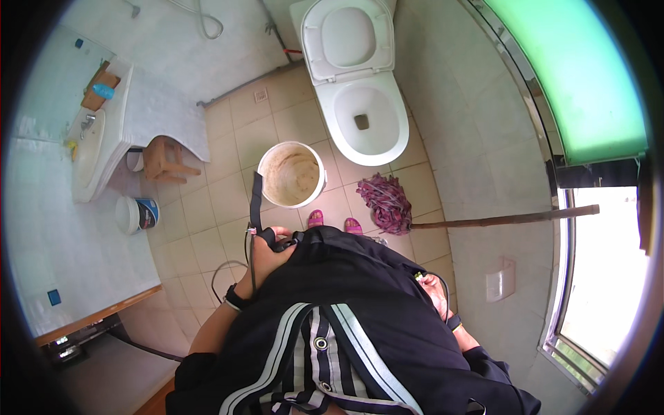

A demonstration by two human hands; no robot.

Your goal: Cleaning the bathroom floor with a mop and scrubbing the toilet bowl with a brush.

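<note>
At my waist, my left hand (pixel 272 254) grips a black strap (pixel 256 199) with a buckle; the strap's free end rises beside a white plastic bucket (pixel 293 175). The bucket stands on the tiles, stained brown inside. On the other side, my right hand (pixel 433 290) is at the edge of my dark jacket, next to a small yellowish metal piece and a black cable (pixel 443 282); whether it holds them is unclear. A mop with a purple rag head (pixel 385 203) lies beyond, its wooden handle (pixel 508 218) extending to the right across the wall.
A toilet (pixel 369 124) with raised lid stands ahead. On the left are a washbasin (pixel 92 148), a wooden stool (pixel 166 160) and a white tub with a blue label (pixel 136 214). A floor drain (pixel 260 95) lies near the back wall; a window (pixel 596 280) is at the right.
</note>
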